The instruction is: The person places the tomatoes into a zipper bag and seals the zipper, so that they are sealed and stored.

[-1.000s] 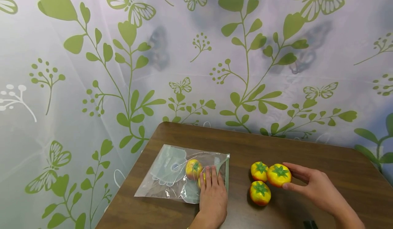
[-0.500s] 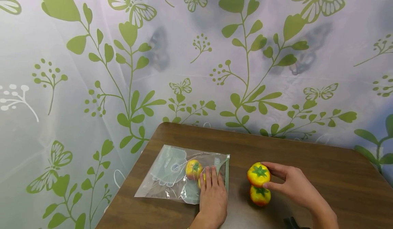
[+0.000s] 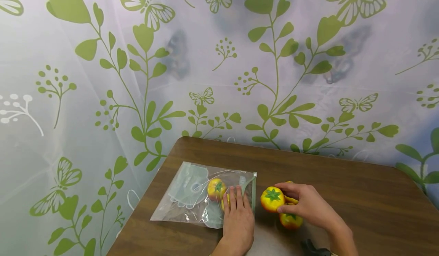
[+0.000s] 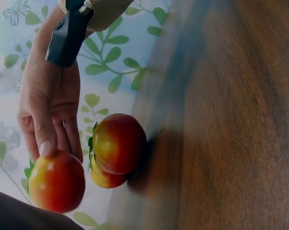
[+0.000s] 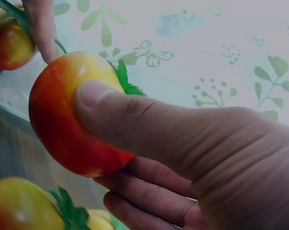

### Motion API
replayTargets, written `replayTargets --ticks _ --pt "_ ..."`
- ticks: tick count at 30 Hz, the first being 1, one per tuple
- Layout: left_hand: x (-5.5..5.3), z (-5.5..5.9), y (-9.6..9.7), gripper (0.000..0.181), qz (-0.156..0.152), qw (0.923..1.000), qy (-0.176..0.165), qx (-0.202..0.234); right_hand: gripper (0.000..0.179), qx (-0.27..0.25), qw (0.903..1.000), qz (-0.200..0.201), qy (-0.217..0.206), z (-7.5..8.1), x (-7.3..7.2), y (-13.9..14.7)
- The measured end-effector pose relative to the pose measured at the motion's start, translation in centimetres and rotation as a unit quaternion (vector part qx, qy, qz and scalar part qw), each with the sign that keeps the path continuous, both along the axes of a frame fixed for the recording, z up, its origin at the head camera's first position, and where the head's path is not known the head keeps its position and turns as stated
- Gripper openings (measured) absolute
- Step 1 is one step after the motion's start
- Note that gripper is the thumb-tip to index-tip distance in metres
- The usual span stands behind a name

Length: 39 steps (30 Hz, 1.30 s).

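Bag (image 3: 197, 208) lies flat on the table (image 3: 370, 202), its mouth (image 3: 253, 195) facing 3 o'clock; how wide that mouth gapes I cannot tell. If it is slack, a fruit meeting it could catch on the lip and shove the film toward 9 o'clock.

Only the left hand (image 3: 238, 223) pins it, fingers straight and close together, over one bagged fruit (image 3: 225, 202). Should that pressure ease, the bag may slide; too much, and the round fruit could roll underneath.

The right hand (image 3: 310, 204) is clamped, thumb against fingers, on the held fruit (image 3: 272, 199), just beyond the mouth at 3 o'clock. Its skin looks smooth, so a thumb-side pinch might slip. Two loose fruits, near (image 3: 290, 222) and far (image 3: 291, 200), sit at about 4 and 3 o'clock from it; a dipping wrist could knock them rolling.

Smallest, the slider (image 3: 255, 175), at the mouth's 12 o'clock end, might snag a fingertip.
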State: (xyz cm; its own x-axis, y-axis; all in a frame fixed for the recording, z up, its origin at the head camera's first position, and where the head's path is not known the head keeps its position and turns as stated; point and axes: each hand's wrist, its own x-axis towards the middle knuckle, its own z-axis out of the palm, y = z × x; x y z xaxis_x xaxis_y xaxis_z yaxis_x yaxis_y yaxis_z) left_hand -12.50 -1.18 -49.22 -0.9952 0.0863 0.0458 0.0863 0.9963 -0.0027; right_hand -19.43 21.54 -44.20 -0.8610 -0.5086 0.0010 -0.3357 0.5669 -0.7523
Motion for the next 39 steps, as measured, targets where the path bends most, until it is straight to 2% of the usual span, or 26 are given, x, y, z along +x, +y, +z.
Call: replayTargets --ticks 8,14,20,28,33,39 --pt "-0.1 -0.1 0.0 0.078 0.002 1.0000 -0.001 0.006 0.065 0.015 0.9988 0.032 0.034 -1.2 -0.4 -1.8" --pt "-0.2 -0.2 0.1 0.085 0.000 0.9999 -0.006 0.011 0.066 0.031 0.9988 0.035 0.015 -1.6 -0.7 -3.2" --pt "-0.2 -0.2 0.1 0.075 0.004 1.0000 -0.002 0.009 0.065 0.037 0.9981 0.048 0.015 -2.0 -0.8 -4.3" --pt "-0.2 -0.2 0.2 0.077 0.004 1.0000 -0.003 0.005 0.067 0.043 0.9984 0.037 -0.002 -2.3 -0.9 -4.8" --pt "-0.3 -0.3 0.3 0.082 0.005 0.9999 -0.002 0.009 0.066 0.040 0.9986 0.035 -0.001 -2.4 -0.9 -4.8" --pt "-0.3 -0.3 0.4 0.081 0.006 0.9999 0.010 0.011 0.067 0.042 0.9986 0.031 0.003 -2.5 -1.0 -4.9"
